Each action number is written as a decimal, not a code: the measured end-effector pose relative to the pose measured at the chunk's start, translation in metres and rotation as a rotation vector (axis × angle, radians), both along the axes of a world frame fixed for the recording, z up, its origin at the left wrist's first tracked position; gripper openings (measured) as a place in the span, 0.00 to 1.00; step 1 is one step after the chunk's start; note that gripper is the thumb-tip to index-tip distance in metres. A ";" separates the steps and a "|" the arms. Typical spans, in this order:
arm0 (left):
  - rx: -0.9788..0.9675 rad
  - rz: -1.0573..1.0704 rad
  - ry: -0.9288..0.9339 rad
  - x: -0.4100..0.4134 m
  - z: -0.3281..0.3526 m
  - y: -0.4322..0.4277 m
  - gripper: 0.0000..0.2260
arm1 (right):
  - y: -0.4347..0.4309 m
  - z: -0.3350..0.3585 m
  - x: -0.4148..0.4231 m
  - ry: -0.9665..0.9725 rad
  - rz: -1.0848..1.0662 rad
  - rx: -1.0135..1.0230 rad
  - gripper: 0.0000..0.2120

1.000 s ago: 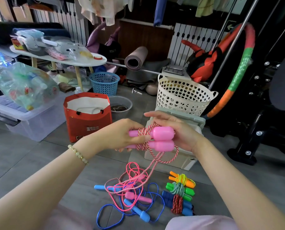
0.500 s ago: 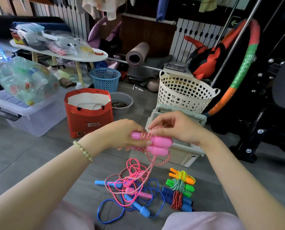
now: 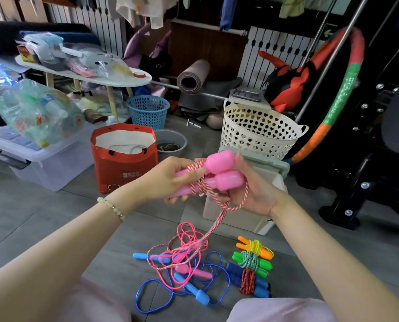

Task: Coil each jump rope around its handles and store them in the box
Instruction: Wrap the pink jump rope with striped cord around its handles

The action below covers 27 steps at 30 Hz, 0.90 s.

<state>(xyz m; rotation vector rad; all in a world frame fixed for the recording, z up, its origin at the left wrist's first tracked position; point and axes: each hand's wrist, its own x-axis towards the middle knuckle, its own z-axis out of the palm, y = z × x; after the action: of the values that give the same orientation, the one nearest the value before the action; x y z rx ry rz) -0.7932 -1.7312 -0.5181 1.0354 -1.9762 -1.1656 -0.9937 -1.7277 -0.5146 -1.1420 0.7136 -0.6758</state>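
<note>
Currently the left hand [image 3: 168, 180] grips the thin ends of the two pink handles [image 3: 219, 173], held side by side just in front of the box [image 3: 276, 166]. The right hand [image 3: 256, 191], at their fat ends, has its fingers curled through a loop of the red-and-white rope [image 3: 217, 202]. A few turns sit round the handles, and the long tail drops to the floor in front of the box. To do this well, each turn should lie snug beside the last, under steady tension, with the handles parallel. The tail lies tangled with a loose pink rope [image 3: 186, 240] and a loose blue rope [image 3: 147, 296], so a snag seems likely and slack is best drawn up slowly. Three coiled bundles, orange [image 3: 256, 248], green [image 3: 251, 263] and blue [image 3: 247, 278], also lie before the box. Its lid looks closed, which would block storing.
</note>
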 end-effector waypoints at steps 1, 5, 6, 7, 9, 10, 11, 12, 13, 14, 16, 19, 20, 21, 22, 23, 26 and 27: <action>0.021 0.018 0.017 0.000 0.000 -0.001 0.15 | -0.002 -0.001 0.000 0.027 -0.016 -0.037 0.39; 0.054 0.106 0.112 0.001 0.000 -0.006 0.16 | 0.000 -0.007 0.002 0.080 0.003 -0.147 0.26; 0.050 0.150 0.131 0.003 0.000 -0.009 0.17 | 0.002 -0.010 0.007 0.114 -0.035 -0.197 0.18; 0.044 0.190 0.136 0.005 0.000 -0.013 0.17 | 0.003 -0.012 0.014 0.187 -0.116 -0.282 0.08; 0.036 0.247 0.137 0.006 -0.002 -0.018 0.17 | 0.004 -0.013 0.029 0.350 -0.286 -0.504 0.05; 0.033 0.269 0.146 0.005 -0.003 -0.019 0.15 | 0.001 -0.016 0.035 0.395 -0.308 -0.587 0.06; 0.030 0.289 0.165 0.002 -0.005 -0.020 0.13 | -0.002 -0.018 0.038 0.425 -0.309 -0.629 0.06; 0.031 0.305 0.193 0.000 -0.006 -0.020 0.11 | -0.004 -0.022 0.038 0.482 -0.315 -0.674 0.06; 0.041 0.319 0.222 -0.002 -0.007 -0.021 0.10 | -0.007 -0.027 0.037 0.541 -0.326 -0.720 0.07; 0.061 0.332 0.251 -0.003 -0.008 -0.023 0.10 | -0.010 -0.032 0.035 0.617 -0.339 -0.767 0.07; 0.114 0.376 0.301 -0.003 -0.008 -0.026 0.13 | -0.012 -0.034 0.032 0.741 -0.337 -0.800 0.08; 0.150 0.475 0.323 0.001 -0.009 -0.030 0.16 | -0.008 -0.030 0.034 0.693 -0.320 -0.620 0.14; 0.158 0.496 0.330 0.002 -0.009 -0.031 0.17 | -0.007 -0.028 0.036 0.552 -0.308 -0.455 0.14; 0.163 0.510 0.333 0.003 -0.009 -0.032 0.17 | -0.005 -0.026 0.038 0.386 -0.293 -0.274 0.14; 0.163 0.524 0.332 0.004 -0.009 -0.033 0.18 | -0.004 -0.025 0.039 0.225 -0.272 -0.118 0.13; 0.161 0.540 0.328 0.004 -0.010 -0.034 0.18 | -0.004 -0.023 0.040 0.100 -0.270 0.008 0.13; 0.154 0.584 0.310 0.004 -0.013 -0.038 0.18 | -0.005 -0.021 0.041 0.286 -0.297 -0.085 0.08; 0.154 0.597 0.310 0.004 -0.014 -0.038 0.18 | -0.006 -0.022 0.040 0.521 -0.293 -0.280 0.08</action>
<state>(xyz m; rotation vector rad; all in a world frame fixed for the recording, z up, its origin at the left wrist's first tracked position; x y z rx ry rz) -0.7891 -1.7697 -0.5318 1.3125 -1.2292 -1.0652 -0.9535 -1.7333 -0.5368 -1.5115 1.2761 -0.7455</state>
